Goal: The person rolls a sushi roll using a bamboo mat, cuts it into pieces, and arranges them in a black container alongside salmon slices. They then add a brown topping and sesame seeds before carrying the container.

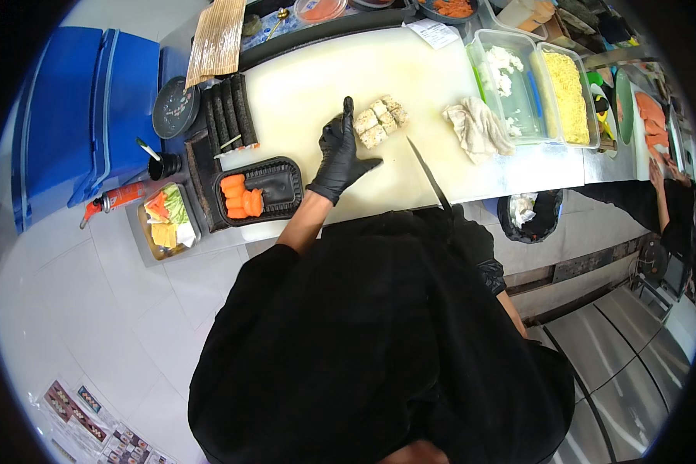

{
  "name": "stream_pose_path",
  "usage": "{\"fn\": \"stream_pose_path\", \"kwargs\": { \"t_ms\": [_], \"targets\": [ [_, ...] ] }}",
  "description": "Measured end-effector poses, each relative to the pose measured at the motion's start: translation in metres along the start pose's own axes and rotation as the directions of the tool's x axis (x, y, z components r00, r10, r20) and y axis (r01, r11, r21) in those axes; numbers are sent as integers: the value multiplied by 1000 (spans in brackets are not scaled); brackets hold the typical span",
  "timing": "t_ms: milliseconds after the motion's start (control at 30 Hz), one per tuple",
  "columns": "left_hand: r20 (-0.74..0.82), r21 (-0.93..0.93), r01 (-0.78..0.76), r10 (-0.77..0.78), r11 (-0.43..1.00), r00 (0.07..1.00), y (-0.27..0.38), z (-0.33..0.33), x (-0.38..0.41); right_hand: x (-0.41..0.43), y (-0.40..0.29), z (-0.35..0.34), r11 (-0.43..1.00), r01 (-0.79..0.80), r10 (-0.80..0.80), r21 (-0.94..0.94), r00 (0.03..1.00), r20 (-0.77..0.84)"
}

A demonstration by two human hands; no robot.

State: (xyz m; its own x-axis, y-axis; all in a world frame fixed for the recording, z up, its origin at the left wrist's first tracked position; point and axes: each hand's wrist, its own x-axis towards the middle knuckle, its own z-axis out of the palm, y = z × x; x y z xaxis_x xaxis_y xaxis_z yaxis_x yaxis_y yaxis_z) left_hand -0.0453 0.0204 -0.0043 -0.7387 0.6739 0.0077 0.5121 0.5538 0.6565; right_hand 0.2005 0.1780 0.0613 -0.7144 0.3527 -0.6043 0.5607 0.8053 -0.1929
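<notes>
Several cut pieces of a sesame-coated sushi roll (381,120) sit clustered on the white cutting board (301,64). Just left of them is my left hand (339,153) in a black glove, thumb and fingers spread, holding nothing. My right hand (472,240), also gloved in black, grips a long kitchen knife (428,173) near the board's front edge. The blade points up and left, its tip short of the roll pieces. Left of my left hand, a black plastic tray (281,184) holds salmon-topped sushi (242,197) in its left half.
Nori-covered rolls (229,113) lie at the board's left, below a bamboo mat (216,40). A crumpled cloth (479,129) and clear tubs (513,87) stand right. A blowtorch (119,197) and an ingredient tray (168,223) are left. A co-worker's hands (661,171) touch salmon far right.
</notes>
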Motion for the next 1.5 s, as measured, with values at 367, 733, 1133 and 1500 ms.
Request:
{"fn": "stream_pose_path", "kwargs": {
  "t_ms": [367, 733, 1133, 1500],
  "targets": [
    [2, -49, -97, 97, 994, 995, 9, -17, 11, 49, -84, 1, 978, 209, -183, 26, 901, -393],
    [221, 226, -90, 39, 970, 974, 16, -23, 47, 35, -95, -13, 981, 186, -157, 50, 922, -354],
    [230, 200, -98, 51, 975, 972, 17, -24, 47, 46, -91, 4, 978, 208, -197, -9, 909, -367],
    [94, 326, -191, 169, 926, 981, 23, -25, 38, 87, -98, 23, 970, 243, -221, 8, 897, -382]
  ]
}}
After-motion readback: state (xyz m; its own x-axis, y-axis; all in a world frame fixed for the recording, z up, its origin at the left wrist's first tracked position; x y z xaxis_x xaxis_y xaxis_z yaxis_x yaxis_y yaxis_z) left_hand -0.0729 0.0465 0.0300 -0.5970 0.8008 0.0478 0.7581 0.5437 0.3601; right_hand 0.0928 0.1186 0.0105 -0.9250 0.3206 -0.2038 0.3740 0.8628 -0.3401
